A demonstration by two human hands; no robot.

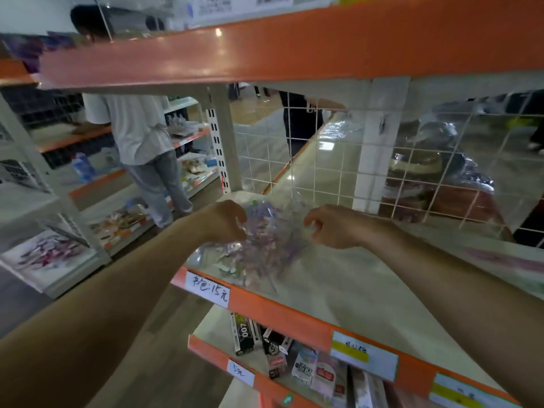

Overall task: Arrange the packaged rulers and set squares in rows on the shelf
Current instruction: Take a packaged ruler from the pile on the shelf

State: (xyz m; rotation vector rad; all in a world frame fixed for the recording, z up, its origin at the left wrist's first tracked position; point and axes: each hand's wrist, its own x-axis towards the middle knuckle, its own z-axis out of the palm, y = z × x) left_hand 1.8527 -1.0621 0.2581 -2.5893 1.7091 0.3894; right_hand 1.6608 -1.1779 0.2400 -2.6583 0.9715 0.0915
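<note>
Packaged rulers and set squares (pixel 265 248), a blurred bundle of clear plastic sleeves with lilac, pink and white pieces inside, are lying at the left end of the cream shelf board (pixel 353 295), close to its front edge. Both bare hands are meeting on them. The left hand (pixel 226 220) is gripping the bundle's upper left side, its fingers curling down into the clear wrapping. The right hand (pixel 332 228) is sitting at the bundle's right edge with its fingers curled inward. Motion blur is hiding whether they are pinching the plastic or only touching it, so I cannot tell.

Just below the bundle, a white handwritten price label (pixel 207 288) is sticking to the board's orange front strip (pixel 279 316). A white label with a yellow band (pixel 363 354) is sitting farther right along the strip. Behind the hands, a white wire grid panel (pixel 323 160) is closing off the back of the shelf. Underneath, a lower shelf (pixel 207 322) is holding small boxed goods, among them a black box printed 007 (pixel 245 334) and a pale pink carton (pixel 323 375). Overhead, a glossy orange shelf beam (pixel 265 51) is crossing the view. In the aisle on the left, a person in a white shirt and grey trousers (pixel 141 134) is standing at another shelving unit.
</note>
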